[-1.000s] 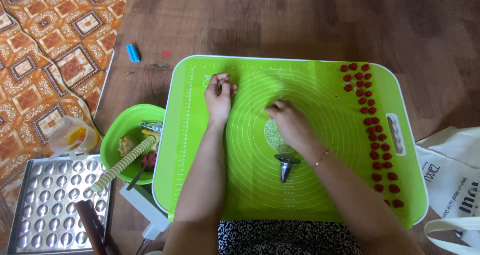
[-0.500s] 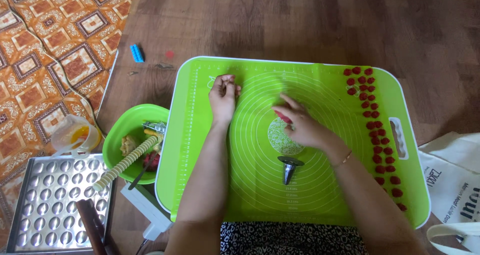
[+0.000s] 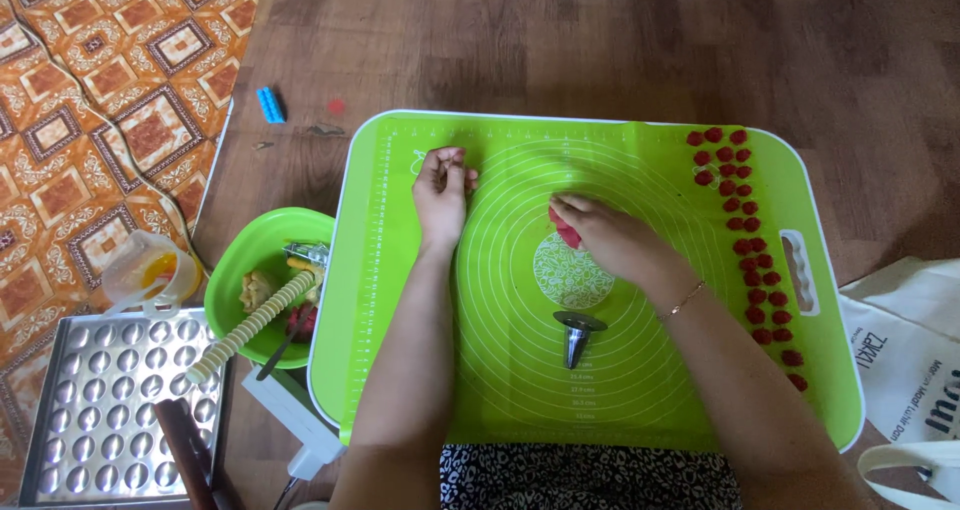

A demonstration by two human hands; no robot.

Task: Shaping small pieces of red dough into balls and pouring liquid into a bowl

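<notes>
A bright green mat (image 3: 510, 370) covers a white-rimmed tray on my lap. My right hand (image 3: 610, 238) rests near the mat's middle, fingers closed on a small red lump (image 3: 566, 234) of dough. My left hand (image 3: 443, 192) lies on the mat's upper left with its fingers curled; whether it holds anything is hidden. A metal piping nozzle (image 3: 577, 336) stands on the mat just below my right wrist. Several small red dough pieces (image 3: 752, 248) run in a line down the mat's right side.
A green bowl (image 3: 250, 260) with tools and a ridged roller (image 3: 255, 327) sits left of the tray. A dimpled metal tray (image 3: 95, 400) lies at the lower left, a plastic cup (image 3: 150, 275) above it. White bags (image 3: 915, 360) lie at the right. A blue object (image 3: 269, 105) lies on the wood floor.
My right hand has shifted from the mat's centre up and to the right with the red lump. My left hand stays in place.
</notes>
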